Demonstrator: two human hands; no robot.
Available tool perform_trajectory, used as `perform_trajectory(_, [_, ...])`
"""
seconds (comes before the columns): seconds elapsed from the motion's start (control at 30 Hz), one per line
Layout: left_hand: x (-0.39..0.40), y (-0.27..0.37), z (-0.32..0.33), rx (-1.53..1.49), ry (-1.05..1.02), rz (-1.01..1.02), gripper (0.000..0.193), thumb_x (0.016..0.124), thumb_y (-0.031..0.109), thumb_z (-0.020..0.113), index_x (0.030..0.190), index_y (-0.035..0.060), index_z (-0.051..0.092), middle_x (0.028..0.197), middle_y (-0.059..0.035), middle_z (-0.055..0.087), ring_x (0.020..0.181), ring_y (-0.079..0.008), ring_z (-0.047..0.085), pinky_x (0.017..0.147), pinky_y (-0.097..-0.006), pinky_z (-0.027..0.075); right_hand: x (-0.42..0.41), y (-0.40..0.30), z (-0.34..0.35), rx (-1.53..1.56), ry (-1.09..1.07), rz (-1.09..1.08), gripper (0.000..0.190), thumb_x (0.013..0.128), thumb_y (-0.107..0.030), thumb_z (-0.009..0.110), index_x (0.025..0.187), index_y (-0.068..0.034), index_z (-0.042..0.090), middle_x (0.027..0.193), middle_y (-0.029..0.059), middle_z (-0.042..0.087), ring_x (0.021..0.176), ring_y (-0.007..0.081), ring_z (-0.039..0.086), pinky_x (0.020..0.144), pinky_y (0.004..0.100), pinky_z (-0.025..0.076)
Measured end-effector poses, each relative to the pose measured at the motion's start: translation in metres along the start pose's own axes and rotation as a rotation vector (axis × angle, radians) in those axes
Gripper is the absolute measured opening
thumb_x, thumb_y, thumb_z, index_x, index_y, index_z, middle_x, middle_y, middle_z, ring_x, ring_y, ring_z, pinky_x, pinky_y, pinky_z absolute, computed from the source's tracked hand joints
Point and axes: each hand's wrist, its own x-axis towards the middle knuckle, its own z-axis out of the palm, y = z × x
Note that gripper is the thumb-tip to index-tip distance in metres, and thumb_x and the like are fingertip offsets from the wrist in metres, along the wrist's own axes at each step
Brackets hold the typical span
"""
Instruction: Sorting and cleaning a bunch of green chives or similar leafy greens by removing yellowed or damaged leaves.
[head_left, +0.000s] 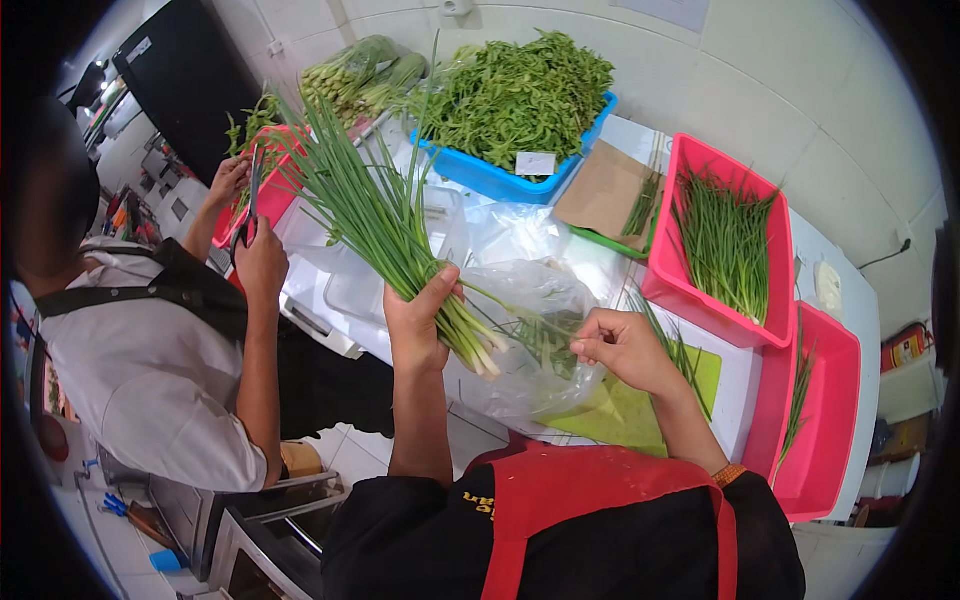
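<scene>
My left hand (421, 319) is closed around a bunch of green onions (382, 232), white root ends pointing down to the right. My right hand (626, 349) pinches the end of a thin strand (517, 307) that runs across from the bunch. Beneath and between the hands lies a clear plastic bag (525, 375) with green trimmings in it. A green cutting board (622, 409) sits under my right forearm, with loose green onion leaves (686, 367) on it. To the right, a pink bin (720, 326) holds more green onions (724, 247).
A co-worker at the left holds scissors (255, 195) beside a pink basket (277, 195) of greens. A blue basket (487, 176) heaped with leafy greens stands at the back. Brown paper (607, 191) lies in a green tray. A lower pink bin (825, 420) holds few stalks.
</scene>
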Motion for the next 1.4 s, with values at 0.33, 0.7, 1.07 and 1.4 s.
perform_trajectory(0.33, [0.003, 0.022, -0.015, 0.053, 0.191, 0.224, 0.02, 0.073, -0.001, 0.062, 0.088, -0.0001, 0.049, 0.071, -0.0066, 0.055, 0.057, -0.0113, 0.054, 0.051, -0.0222, 0.045, 0.008, 0.008, 0.003, 0.081, -0.088, -0.009, 0.009, 0.079, -0.006, 0.061, 0.074, 0.0, 0.057, 0.063, 0.0018, 0.057, 0.059, 0.0062, 0.053, 0.055, 0.0216, 0.044])
perform_trajectory(0.7, [-0.002, 0.015, 0.0, 0.011, 0.003, 0.101, 0.024, 0.071, 0.002, 0.064, 0.091, -0.0019, 0.05, 0.073, -0.0086, 0.057, 0.058, -0.0126, 0.055, 0.052, -0.0236, 0.046, 0.036, 0.014, 0.031, -0.344, 0.276, -0.403, 0.022, 0.081, -0.013, 0.06, 0.099, -0.001, 0.059, 0.077, 0.0027, 0.061, 0.069, 0.0076, 0.053, 0.065, 0.0217, 0.043])
perform_trajectory(1.07, [0.002, -0.012, 0.011, 0.148, -0.055, -0.028, 0.028, 0.068, -0.004, 0.065, 0.088, 0.0025, 0.046, 0.073, -0.0061, 0.055, 0.061, -0.0133, 0.055, 0.057, -0.0251, 0.045, 0.023, -0.003, 0.037, -0.17, 0.114, -0.254, 0.022, 0.082, -0.016, 0.058, 0.069, 0.001, 0.053, 0.053, 0.0068, 0.046, 0.05, 0.0121, 0.042, 0.047, 0.0282, 0.034])
perform_trajectory(1.4, [0.019, -0.009, -0.004, 0.129, 0.047, 0.036, 0.025, 0.07, -0.001, 0.064, 0.089, 0.0024, 0.048, 0.074, -0.006, 0.055, 0.062, -0.0129, 0.054, 0.057, -0.0248, 0.045, -0.002, 0.036, 0.035, -0.23, 0.112, -0.262, 0.02, 0.082, -0.015, 0.056, 0.068, 0.0, 0.054, 0.055, 0.0093, 0.047, 0.051, 0.0205, 0.046, 0.05, 0.0314, 0.036])
